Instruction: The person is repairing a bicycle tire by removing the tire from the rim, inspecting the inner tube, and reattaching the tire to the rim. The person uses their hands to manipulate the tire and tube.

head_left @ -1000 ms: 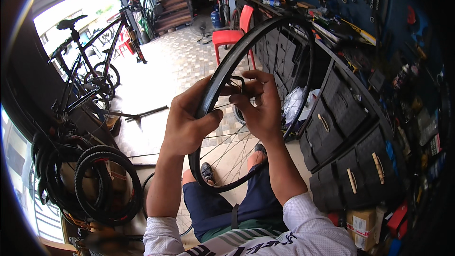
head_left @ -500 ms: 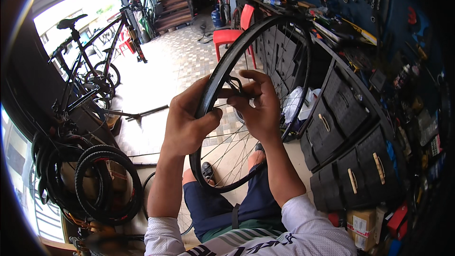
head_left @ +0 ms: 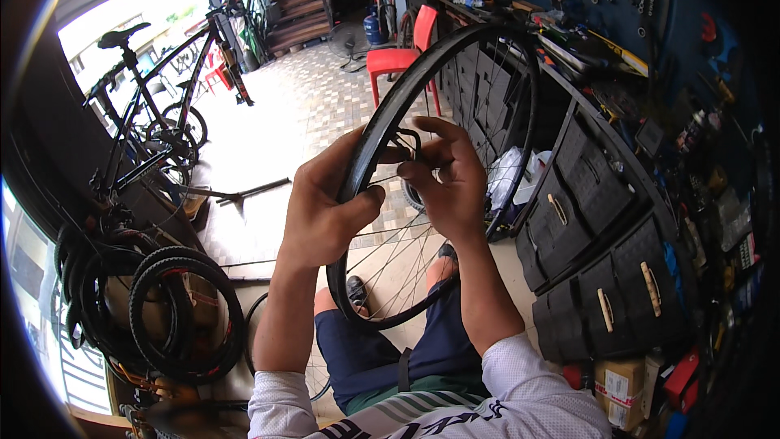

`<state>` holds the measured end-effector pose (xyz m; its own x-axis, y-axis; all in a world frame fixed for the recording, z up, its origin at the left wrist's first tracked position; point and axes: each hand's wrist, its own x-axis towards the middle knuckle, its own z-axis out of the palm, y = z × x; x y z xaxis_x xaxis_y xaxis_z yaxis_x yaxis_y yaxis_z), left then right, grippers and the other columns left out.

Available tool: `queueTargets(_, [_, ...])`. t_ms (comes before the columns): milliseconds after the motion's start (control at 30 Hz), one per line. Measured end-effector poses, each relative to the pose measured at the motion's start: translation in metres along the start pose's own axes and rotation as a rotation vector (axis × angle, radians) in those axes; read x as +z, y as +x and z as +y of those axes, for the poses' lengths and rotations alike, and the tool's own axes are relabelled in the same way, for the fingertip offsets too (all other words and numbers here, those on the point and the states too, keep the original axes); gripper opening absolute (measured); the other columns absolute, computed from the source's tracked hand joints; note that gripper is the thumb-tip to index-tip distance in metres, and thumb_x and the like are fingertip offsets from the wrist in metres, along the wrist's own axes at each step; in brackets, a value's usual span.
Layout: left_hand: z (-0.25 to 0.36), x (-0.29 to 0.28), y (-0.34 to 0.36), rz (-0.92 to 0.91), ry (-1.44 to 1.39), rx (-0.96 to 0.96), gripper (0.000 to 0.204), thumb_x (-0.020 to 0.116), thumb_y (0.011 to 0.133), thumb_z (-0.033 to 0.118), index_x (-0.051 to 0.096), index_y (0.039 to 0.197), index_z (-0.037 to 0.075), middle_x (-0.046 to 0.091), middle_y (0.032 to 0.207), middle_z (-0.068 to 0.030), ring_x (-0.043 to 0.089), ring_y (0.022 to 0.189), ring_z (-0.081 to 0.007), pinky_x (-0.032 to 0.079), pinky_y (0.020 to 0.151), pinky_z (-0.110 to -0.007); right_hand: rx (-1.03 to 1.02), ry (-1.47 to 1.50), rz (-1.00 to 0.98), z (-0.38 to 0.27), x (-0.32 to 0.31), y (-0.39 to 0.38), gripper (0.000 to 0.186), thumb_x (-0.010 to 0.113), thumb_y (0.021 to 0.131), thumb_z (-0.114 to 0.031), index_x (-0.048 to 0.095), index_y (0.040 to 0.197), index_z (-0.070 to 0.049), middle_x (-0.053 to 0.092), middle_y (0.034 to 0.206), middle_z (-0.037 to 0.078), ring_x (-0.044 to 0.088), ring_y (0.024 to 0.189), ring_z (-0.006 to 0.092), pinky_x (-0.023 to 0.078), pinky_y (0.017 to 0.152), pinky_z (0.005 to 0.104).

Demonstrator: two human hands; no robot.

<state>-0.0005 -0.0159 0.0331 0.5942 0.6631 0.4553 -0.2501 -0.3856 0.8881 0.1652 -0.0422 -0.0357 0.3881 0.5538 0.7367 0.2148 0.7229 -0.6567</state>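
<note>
A black bicycle wheel [head_left: 392,104] with thin spokes stands tilted in front of me, its lower edge between my knees. My left hand [head_left: 323,205] is closed round the left side of the rim, its thumb on the inner side. Inside the rim, my right hand [head_left: 448,189] pinches a small dark looped tool [head_left: 417,141] close to the spokes. Fingers partly hide this tool, and its exact kind is unclear. Left fingertips reach through beneath it, near the right thumb.
A black drawer cabinet [head_left: 605,244] lines the right side, its bench top crowded with tools. Tyres [head_left: 185,317] hang at lower left, with a bicycle [head_left: 162,106] on a stand behind. A red chair [head_left: 398,58] stands ahead. Cardboard boxes [head_left: 619,390] sit at lower right.
The wheel and both hands have shifted slightly to the right. The small looped tool has turned a little in my right fingers. The left grip on the rim stays the same.
</note>
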Motion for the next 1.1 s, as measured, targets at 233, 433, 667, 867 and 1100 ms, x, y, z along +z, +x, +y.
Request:
queueTargets(233, [-0.003, -0.001, -0.001, -0.029, 0.094, 0.045, 0.06, 0.06, 0.075, -0.008, 0.054, 0.134, -0.01, 0.058, 0.113, -0.0062, 0.052, 0.086, -0.0049, 0.041, 0.067, -0.019, 0.177, 0.103, 0.089, -0.002, -0.001, 0.012, 0.02, 0.071, 0.097, -0.017, 0.061, 0.107, -0.003, 0.064, 0.069, 0.001, 0.056, 0.059, 0.0047, 0.042, 0.058, 0.0207])
queueTargets(433, [-0.006, -0.003, -0.001, -0.003, 0.004, -0.01, 0.063, 0.059, 0.075, -0.009, 0.052, 0.138, -0.009, 0.062, 0.111, -0.0054, 0.054, 0.083, -0.0042, 0.042, 0.068, -0.018, -0.049, -0.063, -0.047, 0.005, -0.003, 0.003, 0.036, 0.081, 0.087, -0.014, 0.061, 0.115, -0.003, 0.067, 0.078, 0.001, 0.063, 0.075, 0.0064, 0.048, 0.066, 0.0236])
queueTargets(667, [-0.007, -0.003, 0.005, -0.056, 0.155, 0.134, 0.063, 0.058, 0.075, -0.008, 0.052, 0.138, -0.008, 0.062, 0.104, -0.0033, 0.054, 0.081, -0.0054, 0.042, 0.068, -0.019, 0.138, 0.191, 0.14, -0.001, 0.001, 0.012, 0.024, 0.067, 0.099, -0.014, 0.059, 0.118, -0.002, 0.064, 0.071, 0.002, 0.061, 0.064, 0.0066, 0.048, 0.059, 0.0228])
queueTargets(867, [-0.008, -0.003, 0.002, -0.021, 0.051, 0.021, 0.062, 0.059, 0.076, -0.007, 0.052, 0.137, -0.008, 0.06, 0.1, -0.0012, 0.053, 0.08, -0.0056, 0.042, 0.067, -0.019, 0.058, -0.002, -0.05, -0.002, -0.005, 0.008, 0.02, 0.078, 0.09, -0.015, 0.069, 0.104, -0.004, 0.064, 0.074, -0.001, 0.056, 0.069, 0.0051, 0.046, 0.066, 0.023])
queueTargets(1100, [-0.007, -0.004, 0.006, -0.065, 0.054, 0.051, 0.059, 0.059, 0.074, -0.007, 0.056, 0.133, -0.01, 0.058, 0.107, -0.0035, 0.051, 0.084, -0.0052, 0.042, 0.071, -0.019, -0.053, 0.085, 0.019, 0.011, -0.006, 0.007, 0.036, 0.075, 0.093, -0.015, 0.055, 0.12, -0.003, 0.069, 0.078, 0.005, 0.063, 0.07, 0.008, 0.047, 0.065, 0.0222])
